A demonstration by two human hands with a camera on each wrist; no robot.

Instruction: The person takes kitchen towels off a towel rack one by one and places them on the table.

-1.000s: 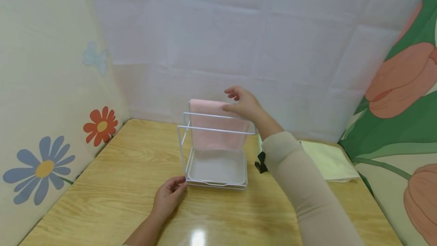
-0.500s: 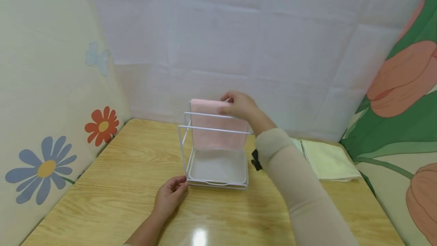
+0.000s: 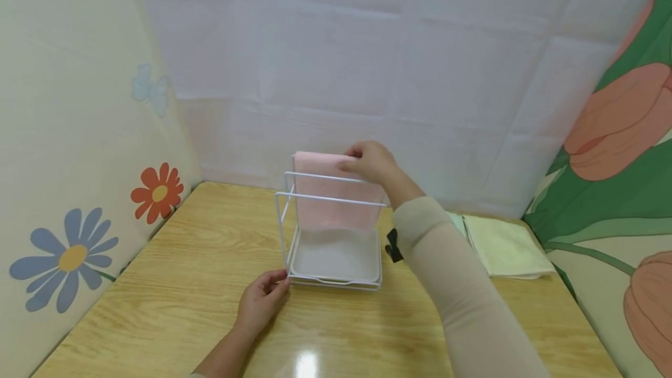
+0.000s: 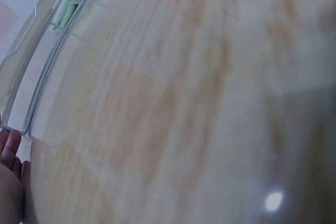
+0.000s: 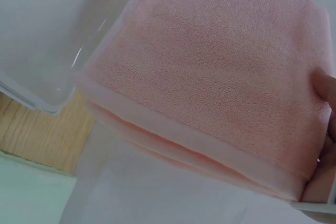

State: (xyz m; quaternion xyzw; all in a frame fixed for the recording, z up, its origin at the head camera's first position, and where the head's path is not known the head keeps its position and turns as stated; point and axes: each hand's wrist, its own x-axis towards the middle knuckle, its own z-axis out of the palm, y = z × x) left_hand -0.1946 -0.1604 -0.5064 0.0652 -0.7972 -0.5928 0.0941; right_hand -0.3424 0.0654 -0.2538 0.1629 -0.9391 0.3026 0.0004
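A pink folded towel (image 3: 322, 214) hangs over the rear bar of a white wire rack (image 3: 336, 199). My right hand (image 3: 374, 163) pinches the towel's top edge near its right end, thumb in front and fingers behind. Up close in the right wrist view, the folded layers of the towel (image 5: 226, 66) show along its lower edge. At the rack's front left base corner, my left hand (image 3: 259, 303) holds the wire between thumb and fingers. A shallow whitish tray (image 3: 336, 255) sits in the rack's base.
Right of the rack lie a folded pale yellow towel (image 3: 506, 247) and a light green cloth (image 3: 457, 223), partly hidden by the right sleeve. A small black object (image 3: 394, 247) pokes out beside the sleeve. A white sheet (image 3: 325, 63) hangs behind the wooden table (image 3: 210, 249).
My right hand has come down and slightly left onto the towel's top edge, its fingers closing from spread to a pinch. The left hand stays at the rack's corner.
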